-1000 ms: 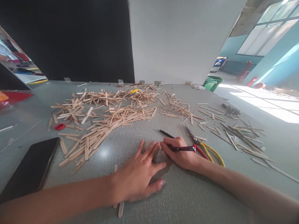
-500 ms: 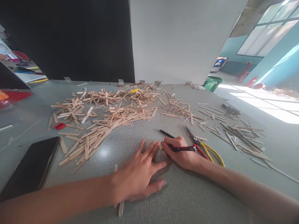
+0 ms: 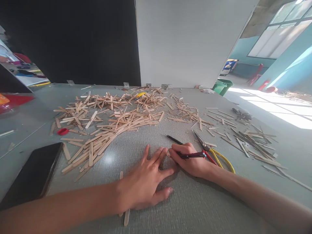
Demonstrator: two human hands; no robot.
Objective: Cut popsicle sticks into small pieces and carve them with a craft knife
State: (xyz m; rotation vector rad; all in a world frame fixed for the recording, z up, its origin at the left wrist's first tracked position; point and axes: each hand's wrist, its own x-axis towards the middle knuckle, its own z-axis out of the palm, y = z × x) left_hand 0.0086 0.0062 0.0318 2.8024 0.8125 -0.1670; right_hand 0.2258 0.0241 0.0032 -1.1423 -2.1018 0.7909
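My left hand (image 3: 146, 182) lies palm down on the grey tabletop, its fingers spread out. Its fingertips press close to a small pale wooden piece (image 3: 168, 154), mostly hidden between both hands. Around a dark pen (image 3: 195, 155) my right hand (image 3: 188, 162) is closed in a writing grip; the pen's tip is covered by the fingers. A second black pen (image 3: 173, 139) lies just beyond that hand, partly behind it. Right of the hand rest scissors (image 3: 220, 159) with yellow and red handles. Under my left wrist a craft stick (image 3: 126, 217) pokes out.
A heap of craft sticks (image 3: 126, 122) spreads over the middle and left. Thin split strips (image 3: 253, 144) lie at the right. A black phone (image 3: 31, 172) sits at the left, near a red ring (image 3: 62, 131). Upright panels (image 3: 182, 42) stand at the table's back.
Both hands stay in nearly the same place. The pen in my right hand has shifted very slightly.
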